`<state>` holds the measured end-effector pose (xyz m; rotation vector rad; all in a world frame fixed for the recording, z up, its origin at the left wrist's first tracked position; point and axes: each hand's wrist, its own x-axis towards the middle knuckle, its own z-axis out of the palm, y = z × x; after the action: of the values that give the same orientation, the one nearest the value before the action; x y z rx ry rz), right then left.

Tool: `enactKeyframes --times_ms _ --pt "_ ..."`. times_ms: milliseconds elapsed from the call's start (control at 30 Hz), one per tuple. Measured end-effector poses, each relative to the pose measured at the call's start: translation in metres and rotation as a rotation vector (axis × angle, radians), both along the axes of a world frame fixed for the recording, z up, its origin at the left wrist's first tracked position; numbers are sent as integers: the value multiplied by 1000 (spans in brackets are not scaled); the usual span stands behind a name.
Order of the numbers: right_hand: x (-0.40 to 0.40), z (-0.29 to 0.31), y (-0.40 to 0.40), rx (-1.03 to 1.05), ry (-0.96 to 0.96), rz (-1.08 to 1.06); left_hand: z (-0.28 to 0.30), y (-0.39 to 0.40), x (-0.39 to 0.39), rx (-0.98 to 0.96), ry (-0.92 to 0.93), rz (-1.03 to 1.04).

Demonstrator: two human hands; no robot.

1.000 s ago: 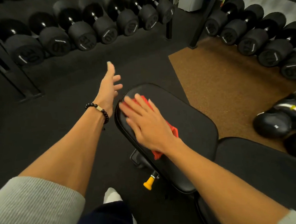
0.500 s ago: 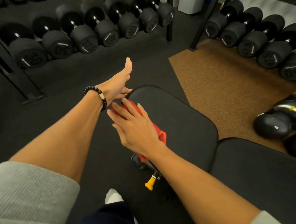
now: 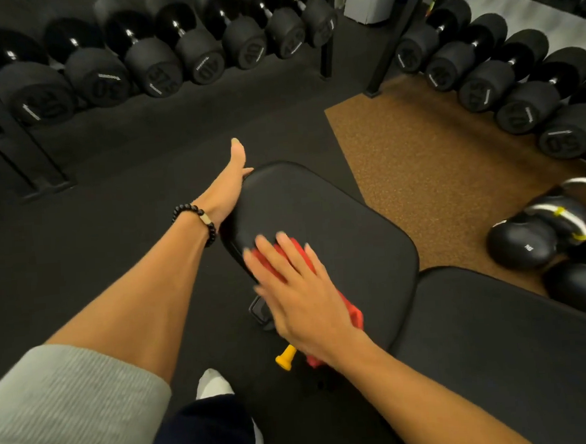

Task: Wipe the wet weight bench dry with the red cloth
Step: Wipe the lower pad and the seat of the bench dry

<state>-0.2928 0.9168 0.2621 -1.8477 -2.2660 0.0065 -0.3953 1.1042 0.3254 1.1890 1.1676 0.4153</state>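
Observation:
The black padded weight bench seat stands in the middle of the floor, with its second pad to the lower right. My right hand lies flat with straight fingers on the red cloth, pressing it onto the seat's near left edge. Most of the cloth is hidden under the hand. My left hand rests against the seat's far left rim, thumb pointing up; its fingers are hidden behind the pad's edge.
Rows of black dumbbells line racks at the back and right. Kettlebells sit on the brown mat at the right. A yellow adjustment knob sticks out under the seat. My white-socked foot is below.
My right hand has slid the cloth back and down along the seat's left edge toward me. My left hand moved from the air to the seat's far left rim.

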Motion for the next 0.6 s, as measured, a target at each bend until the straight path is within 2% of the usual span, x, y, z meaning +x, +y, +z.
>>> enactKeyframes --times_ms 67,133,233,300,367,500,533,600 --pt "-15 10 41 28 126 -147 2 3 -5 -41 22 -75" --pt "-13 15 65 17 223 -229 -2 3 -3 -29 131 -50" --pt "19 13 72 -18 291 -301 -9 -11 11 252 364 131" --pt "57 8 70 -34 330 -482 -13 -25 21 396 484 244" --pt "100 -1 55 -37 353 -701 -16 -32 24 432 543 307" --pt "151 -12 18 -136 595 -1004 -17 -32 29 474 620 358" --pt "150 -15 18 -126 607 -1061 -17 -32 30 490 628 364" --pt "131 -21 22 -62 511 -1135 -19 -32 31 518 632 372"
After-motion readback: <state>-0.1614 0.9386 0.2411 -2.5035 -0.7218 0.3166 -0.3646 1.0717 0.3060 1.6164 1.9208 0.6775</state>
